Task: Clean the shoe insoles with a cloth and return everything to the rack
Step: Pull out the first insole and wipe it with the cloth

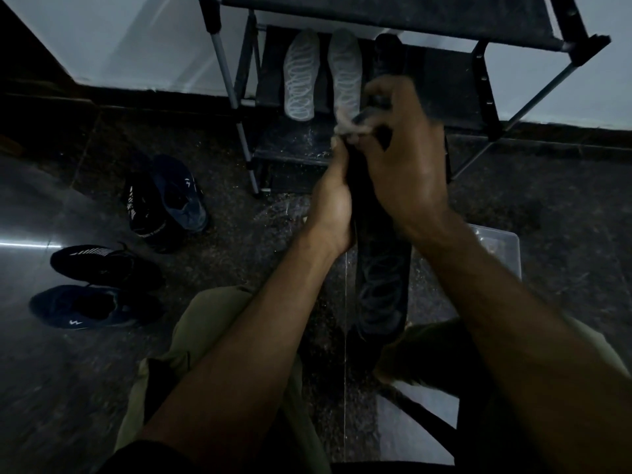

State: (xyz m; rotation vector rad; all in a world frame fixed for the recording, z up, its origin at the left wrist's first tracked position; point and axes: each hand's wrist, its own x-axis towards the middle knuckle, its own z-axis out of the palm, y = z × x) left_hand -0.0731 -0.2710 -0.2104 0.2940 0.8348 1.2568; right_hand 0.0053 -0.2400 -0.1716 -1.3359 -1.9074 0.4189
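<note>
A long dark insole (381, 278) runs from my knees up toward the rack. My left hand (333, 206) grips its left edge near the top end. My right hand (400, 159) holds a light crumpled cloth (349, 126) against the insole's upper part. Two pale grey insoles (301, 73) (345, 70) lie side by side on a lower shelf of the black shoe rack (478, 97). Another dark insole (388, 53) lies to their right, partly hidden by my right hand.
Several dark shoes stand on the dark floor at the left: a pair (167, 200) near the rack leg and two (102, 265) (89, 307) closer to me. A clear plastic container (502, 248) sits behind my right forearm. My knees are in front.
</note>
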